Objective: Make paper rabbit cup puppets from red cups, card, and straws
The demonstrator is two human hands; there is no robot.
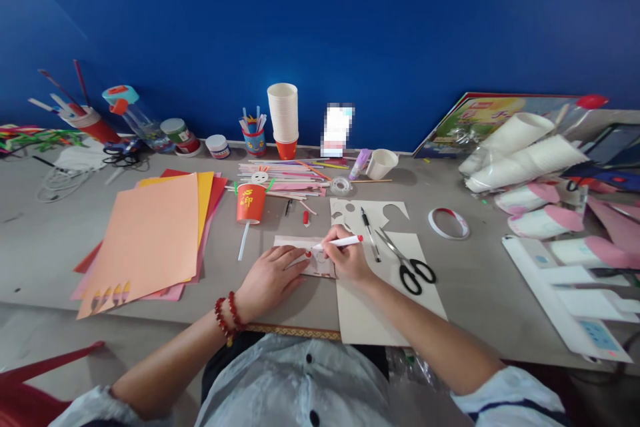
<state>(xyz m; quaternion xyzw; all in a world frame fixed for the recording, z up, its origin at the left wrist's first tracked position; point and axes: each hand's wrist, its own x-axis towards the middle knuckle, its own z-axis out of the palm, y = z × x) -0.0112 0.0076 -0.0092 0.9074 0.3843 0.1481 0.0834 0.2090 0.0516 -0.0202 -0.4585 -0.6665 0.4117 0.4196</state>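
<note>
My right hand (345, 257) is closed around a white marker with a red end (347, 241). The marker slants over a pale flat strip (320, 267), where a red spot (309, 254) and faint marks show. Its tip is too small to make out exactly. Flat on the left part of the strip lies my left hand (273, 280), fingers stretched out, holding nothing. A red pen cap (306, 217) lies behind the strip. Under my right forearm is a cream sheet (385, 307), with black-handled scissors (407, 263) and a black pen (370, 233) lying on it.
A red paper cup figure (251, 203) stands left of the strip, beside stacked coloured paper (150, 233). Behind are straws and sticks (285, 180), a paper cup stack (283, 113) and a phone (336, 130). A tape roll (449, 223) and a white device (550, 293) lie right.
</note>
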